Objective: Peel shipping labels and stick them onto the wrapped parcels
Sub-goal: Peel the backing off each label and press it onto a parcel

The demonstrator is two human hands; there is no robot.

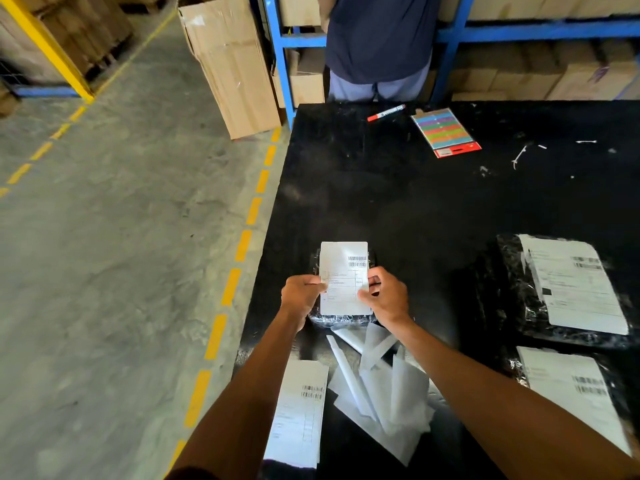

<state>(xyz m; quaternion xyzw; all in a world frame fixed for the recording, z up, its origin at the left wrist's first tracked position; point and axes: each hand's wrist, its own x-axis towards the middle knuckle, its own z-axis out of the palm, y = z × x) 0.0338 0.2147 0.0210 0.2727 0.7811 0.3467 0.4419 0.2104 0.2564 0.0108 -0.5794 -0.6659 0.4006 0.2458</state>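
A white shipping label (343,277) with barcodes near its top right corner, held upright over a small black wrapped parcel (341,318) near the front left part of the black table (398,202). Pinched at its left edge by the left hand (302,294), fingers curled closed on the paper; gripped at its right edge by the right hand (384,296), thumb on the front of the sheet. Just below the parcel, nearer the body, a loose heap of white backing papers (384,379), some curled into rolls. Left of the heap, at the table's edge, a stack of unpeeled labels (299,414) with a barcode showing. Well apart to the right, two more black wrapped parcels, the farther one (519,289) and the nearer one (516,367), each already bearing a white label. At the far side of the table, a red marker (386,112) and beside it a card of coloured stickers (445,131). Beyond the table, another person (379,46) standing at blue shelving (540,29) stocked with cardboard boxes. To the left, grey concrete floor (121,237) with dashed yellow lines.
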